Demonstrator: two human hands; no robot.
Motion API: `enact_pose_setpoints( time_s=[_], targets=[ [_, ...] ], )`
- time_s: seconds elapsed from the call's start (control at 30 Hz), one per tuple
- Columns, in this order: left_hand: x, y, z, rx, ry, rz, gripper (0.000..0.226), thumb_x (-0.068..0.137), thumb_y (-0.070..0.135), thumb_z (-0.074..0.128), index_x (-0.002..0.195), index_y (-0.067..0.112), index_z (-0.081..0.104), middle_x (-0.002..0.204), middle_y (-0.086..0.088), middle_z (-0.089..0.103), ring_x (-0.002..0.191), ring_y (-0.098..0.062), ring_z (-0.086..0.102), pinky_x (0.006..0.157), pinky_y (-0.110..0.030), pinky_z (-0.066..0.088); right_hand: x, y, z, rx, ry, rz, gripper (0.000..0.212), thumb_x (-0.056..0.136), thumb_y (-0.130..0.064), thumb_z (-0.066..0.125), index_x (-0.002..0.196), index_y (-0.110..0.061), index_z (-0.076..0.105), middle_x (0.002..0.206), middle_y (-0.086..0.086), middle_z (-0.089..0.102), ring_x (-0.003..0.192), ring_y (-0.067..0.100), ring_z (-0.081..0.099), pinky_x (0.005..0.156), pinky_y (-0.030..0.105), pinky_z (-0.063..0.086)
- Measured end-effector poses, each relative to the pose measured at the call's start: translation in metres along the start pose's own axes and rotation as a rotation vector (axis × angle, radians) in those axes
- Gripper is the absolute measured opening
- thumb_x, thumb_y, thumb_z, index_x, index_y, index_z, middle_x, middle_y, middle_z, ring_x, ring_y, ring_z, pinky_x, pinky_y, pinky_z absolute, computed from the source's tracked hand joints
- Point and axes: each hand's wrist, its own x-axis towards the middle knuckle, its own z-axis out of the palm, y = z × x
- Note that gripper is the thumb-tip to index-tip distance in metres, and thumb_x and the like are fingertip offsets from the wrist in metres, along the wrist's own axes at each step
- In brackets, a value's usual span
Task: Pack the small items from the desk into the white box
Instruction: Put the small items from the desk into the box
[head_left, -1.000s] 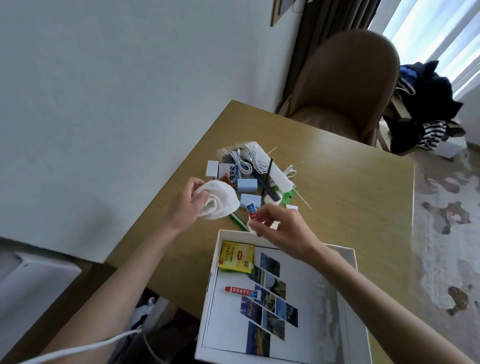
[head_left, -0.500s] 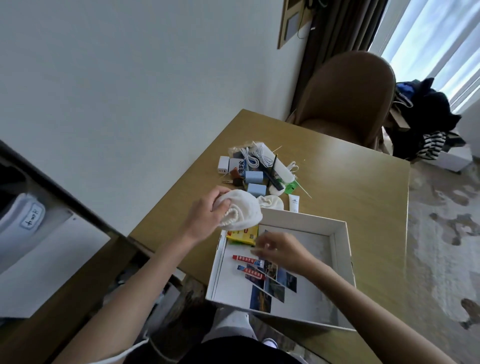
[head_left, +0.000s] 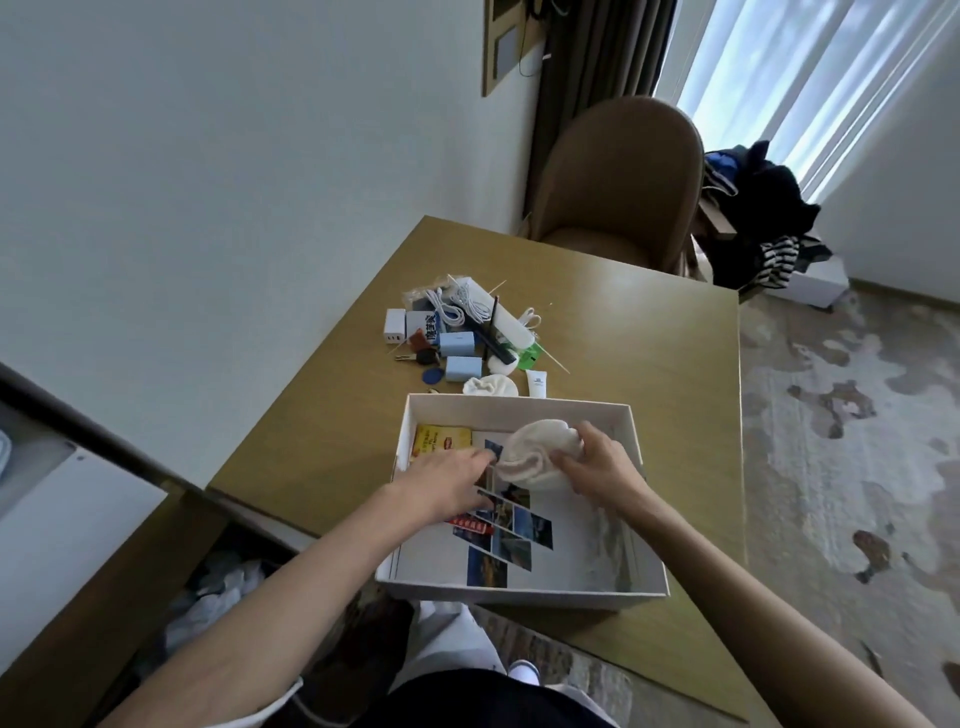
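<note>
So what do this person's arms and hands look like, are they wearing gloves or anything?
No gloves. The left hand and right hand are bare, with no rings or watch visible. Both forearms are uncovered; a white sleeve edge shows near the left elbow at the bottom of the view.

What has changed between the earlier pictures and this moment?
The white rolled cloth went from the left hand, above the desk, into the white box, where the right hand now grips it. The left hand let go and lies flat in the box. The yellow tea packet and the second white cloth stayed.
</note>
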Motion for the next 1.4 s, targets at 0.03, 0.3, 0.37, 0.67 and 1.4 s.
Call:
enact_pose_setpoints(
  time_s=[0.03,0.3,0.37,0.67,1.4],
  targets=[
    [0.000,0.000,0.004,0.104,-0.005,0.036,0.050,0.083,0.042,0.064,0.124,0.021,0.046,0.120,-0.001,0.057,0.108,-0.025,0.056,0.084,-0.040,0.046,-0.001,0.002,-0.003,-0.143,0.024,0.000,0.042,0.095,-0.028,0.058,0.132,-0.012,0.046,0.118,0.013,0.061,0.095,0.031,0.065,0.079,0.046,0.057],
    [0.009,0.002,0.006,0.338,-0.012,0.166,0.039,0.078,0.041,0.069,0.107,0.018,0.058,0.103,-0.002,0.062,0.093,-0.024,0.059,0.068,-0.036,0.047,0.001,0.001,0.019,-0.662,0.010,-0.539,0.039,0.094,-0.019,0.059,0.131,-0.018,0.051,0.136,0.009,0.048,0.105,0.026,0.062,0.072,0.037,0.060],
    [0.008,0.000,0.006,0.333,-0.018,0.192,0.043,0.077,0.049,0.067,0.105,0.018,0.058,0.101,-0.001,0.063,0.091,-0.023,0.060,0.072,-0.038,0.051,0.007,0.002,0.026,-0.722,-0.080,-0.550,0.037,0.095,-0.018,0.055,0.132,-0.023,0.051,0.139,0.008,0.044,0.112,0.027,0.057,0.075,0.038,0.058],
    [0.003,-0.008,0.004,0.447,-0.046,0.186,0.031,0.084,0.029,0.066,0.109,0.013,0.058,0.107,-0.006,0.062,0.095,-0.026,0.061,0.072,-0.037,0.049,0.023,0.003,0.011,-0.831,-0.164,-0.431,0.034,0.091,-0.020,0.057,0.124,-0.017,0.053,0.120,0.010,0.055,0.104,0.029,0.060,0.078,0.039,0.053],
    [0.045,-0.090,-0.074,-0.256,0.479,-0.150,0.011,0.094,0.023,0.053,0.097,0.023,0.063,0.080,0.007,0.064,0.055,0.000,0.051,0.044,-0.011,0.027,0.153,-0.078,0.012,-0.547,-0.320,-0.370,0.038,0.089,-0.012,0.062,0.127,-0.020,0.062,0.129,0.004,0.060,0.116,0.023,0.058,0.094,0.039,0.050]
  ],
)
